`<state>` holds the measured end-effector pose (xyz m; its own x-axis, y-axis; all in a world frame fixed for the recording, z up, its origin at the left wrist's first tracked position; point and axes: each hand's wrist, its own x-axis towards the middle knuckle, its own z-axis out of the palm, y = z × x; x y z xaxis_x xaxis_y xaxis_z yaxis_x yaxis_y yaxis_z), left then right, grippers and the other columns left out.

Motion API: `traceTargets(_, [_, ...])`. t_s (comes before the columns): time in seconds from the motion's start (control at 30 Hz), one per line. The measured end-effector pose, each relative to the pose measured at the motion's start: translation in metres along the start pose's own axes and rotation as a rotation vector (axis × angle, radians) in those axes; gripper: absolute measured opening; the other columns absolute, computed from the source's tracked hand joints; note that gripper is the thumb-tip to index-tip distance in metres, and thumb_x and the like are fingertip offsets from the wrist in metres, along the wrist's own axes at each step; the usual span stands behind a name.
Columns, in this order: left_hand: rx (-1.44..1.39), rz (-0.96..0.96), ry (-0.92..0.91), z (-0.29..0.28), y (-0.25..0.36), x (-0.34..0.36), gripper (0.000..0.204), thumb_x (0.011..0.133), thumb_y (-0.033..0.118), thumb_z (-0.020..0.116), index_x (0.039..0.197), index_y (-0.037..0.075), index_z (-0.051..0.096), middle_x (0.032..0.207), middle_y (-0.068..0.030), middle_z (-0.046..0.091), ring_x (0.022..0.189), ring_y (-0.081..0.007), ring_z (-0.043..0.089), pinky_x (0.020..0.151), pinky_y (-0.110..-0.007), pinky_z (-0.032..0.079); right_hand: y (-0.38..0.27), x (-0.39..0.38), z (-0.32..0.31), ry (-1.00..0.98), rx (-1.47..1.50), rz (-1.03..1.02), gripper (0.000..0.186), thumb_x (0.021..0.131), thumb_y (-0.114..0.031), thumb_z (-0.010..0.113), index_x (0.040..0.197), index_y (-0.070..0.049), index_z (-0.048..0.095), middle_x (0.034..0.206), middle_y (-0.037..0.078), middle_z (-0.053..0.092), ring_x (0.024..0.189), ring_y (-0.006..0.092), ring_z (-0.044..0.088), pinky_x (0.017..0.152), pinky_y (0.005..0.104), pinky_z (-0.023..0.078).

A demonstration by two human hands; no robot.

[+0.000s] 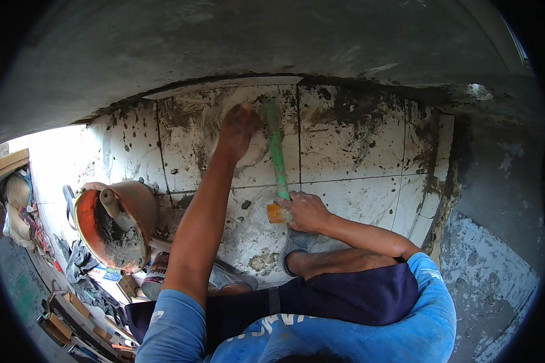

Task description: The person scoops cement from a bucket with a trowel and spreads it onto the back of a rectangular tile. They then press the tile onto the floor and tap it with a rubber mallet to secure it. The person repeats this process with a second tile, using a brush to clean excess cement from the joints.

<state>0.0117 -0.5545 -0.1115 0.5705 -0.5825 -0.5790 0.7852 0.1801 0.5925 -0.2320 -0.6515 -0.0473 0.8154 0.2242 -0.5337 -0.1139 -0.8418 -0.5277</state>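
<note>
My right hand (307, 212) grips the near end of a long green bar (276, 145), where an amber-coloured block (278, 213) shows beside the fingers. The bar lies away from me over the white floor tiles (345, 145), its far end close to the wall. To the left of that far end, my left hand (240, 128) is low over a smeared, pale patch of tile. Its fingers are blurred and partly hidden, so I cannot make out whether they hold anything. Dark spatters of mortar cover the tiles.
An orange bucket (145, 212) of grey mortar stands at left, with a round-handled tool (110, 202) in it. A tin (155, 275) is by my left arm. Timber and clutter (72, 314) fill the lower left. A grey wall (272, 42) rises ahead; rough concrete (490, 272) lies right.
</note>
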Motion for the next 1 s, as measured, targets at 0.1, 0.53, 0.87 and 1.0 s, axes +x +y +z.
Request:
traceTargets(0.1, [-0.347, 0.253, 0.065, -0.014, 0.028, 0.029, 0.092, 0.092, 0.043, 0.062, 0.152, 0.004, 0.004, 0.149, -0.0267, 0.025, 0.139, -0.0384, 0.029, 0.114, -0.05, 0.03, -0.009, -0.004, 0.009, 0.005, 0.052, -0.014, 0.062, 0.071, -0.021, 0.075, 0.131, -0.018, 0.057, 0.104, 0.018, 0.06, 0.092, 0.0343, 0.064, 0.076, 0.0436, 0.054])
traceTargets(0.53, [-0.507, 0.319, 0.224, -0.036, 0.037, 0.057, 0.058, 0.096, 0.036, 0.059, 0.138, 0.002, 0.037, 0.135, -0.0273, 0.042, 0.12, -0.0405, 0.048, 0.104, -0.052, 0.042, 0.007, 0.027, 0.005, 0.037, 0.11, -0.009, 0.058, 0.074, -0.02, 0.069, 0.13, -0.016, 0.055, 0.102, 0.019, 0.064, 0.089, 0.0348, 0.066, 0.075, 0.045, 0.053])
traceTargets(0.87, [-0.478, 0.318, 0.154, -0.039, 0.038, 0.056, 0.06, 0.1, 0.035, 0.051, 0.144, 0.002, 0.026, 0.143, -0.0288, 0.031, 0.129, -0.0422, 0.041, 0.11, -0.052, 0.038, 0.014, 0.044, -0.02, -0.067, 0.187, 0.102, 0.055, 0.078, -0.022, 0.065, 0.132, -0.018, 0.054, 0.107, 0.019, 0.064, 0.094, 0.0351, 0.065, 0.08, 0.0454, 0.053])
traceTargets(1.0, [-0.483, 0.319, 0.107, -0.036, 0.036, 0.056, 0.055, 0.101, 0.034, 0.05, 0.14, 0.001, 0.032, 0.141, -0.0292, 0.034, 0.126, -0.0414, 0.045, 0.109, -0.052, 0.039, 0.014, 0.029, 0.005, 0.02, 0.125, 0.039, 0.054, 0.078, -0.025, 0.067, 0.13, -0.018, 0.055, 0.103, 0.017, 0.066, 0.091, 0.0347, 0.065, 0.078, 0.0452, 0.053])
